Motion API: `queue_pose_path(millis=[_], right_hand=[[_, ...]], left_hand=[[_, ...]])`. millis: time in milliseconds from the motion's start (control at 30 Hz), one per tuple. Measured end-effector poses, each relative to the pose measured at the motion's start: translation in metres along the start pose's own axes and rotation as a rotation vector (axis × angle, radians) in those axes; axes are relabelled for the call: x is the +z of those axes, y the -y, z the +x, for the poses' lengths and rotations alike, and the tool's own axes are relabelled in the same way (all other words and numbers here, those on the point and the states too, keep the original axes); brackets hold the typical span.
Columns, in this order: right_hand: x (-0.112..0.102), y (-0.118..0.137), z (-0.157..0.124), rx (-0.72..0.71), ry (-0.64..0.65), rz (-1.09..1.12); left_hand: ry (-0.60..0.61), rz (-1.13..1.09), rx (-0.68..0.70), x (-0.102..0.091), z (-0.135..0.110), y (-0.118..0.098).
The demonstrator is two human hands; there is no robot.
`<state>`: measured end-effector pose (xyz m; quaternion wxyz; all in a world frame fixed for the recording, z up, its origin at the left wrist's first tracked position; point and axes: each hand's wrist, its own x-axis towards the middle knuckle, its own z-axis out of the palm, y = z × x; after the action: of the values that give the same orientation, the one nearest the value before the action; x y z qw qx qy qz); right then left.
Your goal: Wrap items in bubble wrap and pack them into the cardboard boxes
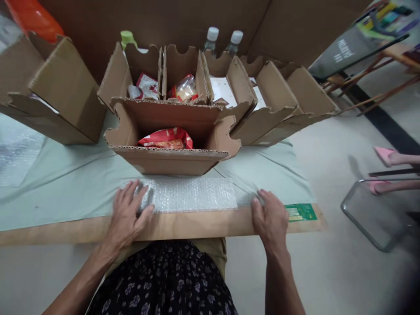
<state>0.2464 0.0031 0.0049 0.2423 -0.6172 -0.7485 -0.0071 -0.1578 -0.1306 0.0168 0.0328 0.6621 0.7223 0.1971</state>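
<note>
A flat strip of bubble wrap (193, 194) lies along the front of the cloth-covered table. My left hand (127, 214) rests on its left end, fingers spread. Beyond the strip's right end is my right hand (271, 216), slightly blurred, over the table's front edge; its fingers are loosely bent and apart, with nothing visible in them. Just behind the wrap stands a cardboard box (170, 162) with an open top. Inside it shows a red food packet (169, 138), its lower part hidden by the box's front wall.
Behind stands a row of open cardboard bins, one with a red-and-clear packet (185, 89). Another bin (75, 96) is at left, near more bubble wrap (16, 153). Two white-capped bottles (212, 35) stand at the back. A metal-framed chair (364, 218) and a person's feet are at right.
</note>
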Motion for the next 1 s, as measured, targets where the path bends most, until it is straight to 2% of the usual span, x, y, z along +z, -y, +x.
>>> queue_pose_path(millis=[100,167,267,333,400,500,567,633,700,800,867,933,1000], right_hand=[[0.01,0.018,0.016,-0.12,0.041,0.097],[0.024,0.037,0.029,-0.185,0.115,0.122],[0.035,0.052,0.043,-0.194,0.174,0.145],[0.028,0.051,0.044,-0.18,0.16,0.196],[0.009,0.048,0.037,-0.147,0.156,0.287],[-0.025,0.058,0.014,-0.061,0.279,0.456],[-0.036,0.082,-0.005,-0.031,0.419,0.581],[-0.032,0.119,-0.028,-0.041,0.565,0.732],[-0.016,0.162,-0.051,-0.073,0.674,0.873],[0.012,0.216,-0.079,-0.149,0.691,0.951],[0.021,0.234,-0.086,-0.192,0.724,0.963],[0.02,0.238,-0.084,-0.22,0.799,0.99],[0.013,0.235,-0.076,-0.201,0.88,1.034]], left_hand=[[-0.143,0.092,-0.196,-0.01,0.002,0.016],[-0.148,0.156,-0.285,-0.012,0.005,0.025],[-0.146,0.146,-0.321,-0.005,0.008,0.027],[-0.188,0.082,-0.295,-0.001,0.009,0.023],[-0.219,-0.033,-0.282,-0.005,0.006,0.022],[-0.138,-0.261,-0.402,-0.035,0.001,0.034],[-0.087,-0.317,-0.485,-0.065,0.006,0.051],[-0.128,-0.215,-0.475,-0.092,0.025,0.068],[-0.143,-0.076,-0.428,-0.106,0.058,0.081],[-0.129,-0.042,-0.372,-0.099,0.113,0.089],[-0.117,-0.073,-0.328,-0.085,0.132,0.089],[-0.123,-0.104,-0.297,-0.072,0.124,0.087],[-0.141,-0.205,-0.277,-0.066,0.086,0.08]])
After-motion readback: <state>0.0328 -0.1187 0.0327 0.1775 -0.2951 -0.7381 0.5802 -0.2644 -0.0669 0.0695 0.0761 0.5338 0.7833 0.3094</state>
